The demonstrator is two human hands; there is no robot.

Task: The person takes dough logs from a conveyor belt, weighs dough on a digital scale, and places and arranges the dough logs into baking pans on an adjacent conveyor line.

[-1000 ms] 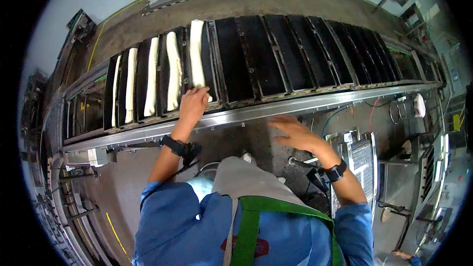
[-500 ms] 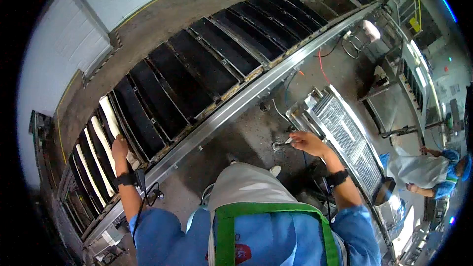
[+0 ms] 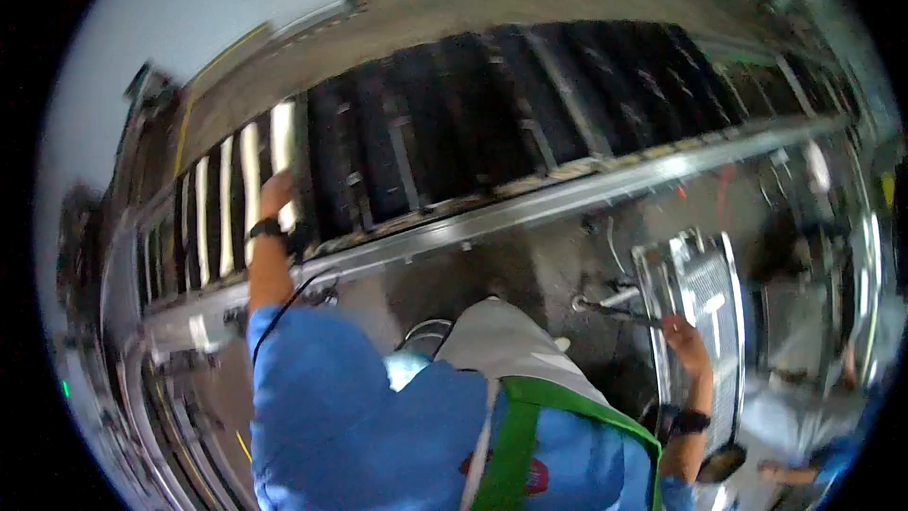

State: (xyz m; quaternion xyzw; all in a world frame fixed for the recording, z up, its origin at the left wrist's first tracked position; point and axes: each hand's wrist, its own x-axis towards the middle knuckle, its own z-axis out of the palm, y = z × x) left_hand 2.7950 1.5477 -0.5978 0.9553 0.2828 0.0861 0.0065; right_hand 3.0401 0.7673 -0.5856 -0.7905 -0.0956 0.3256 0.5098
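Note:
My left hand (image 3: 276,194) is on the rightmost of several long white strips, which look like dough. That strip (image 3: 283,132) lies lengthwise in a narrow black tray, its far end showing beyond my fingers and a short part nearer me. Motion blur hides whether my fingers grip it or only rest on it. Close to its left is another white strip (image 3: 250,170) in its own tray. Out to the right, my right hand (image 3: 685,341) hovers over a metal mesh-topped frame (image 3: 714,312), fingers loosely apart and nothing visible in them.
A row of black trays (image 3: 454,123) stretches right along a line edged by a steel rail (image 3: 511,211). Beyond it run a floor strip and a pale wall (image 3: 236,0). Another person's arm (image 3: 790,473) shows at lower right. A cable hangs by my left wrist.
My view has swung left and the scene is rotated and blurred. My left hand stays at the same strip, now farther up along it. My right hand has moved outward over the mesh frame.

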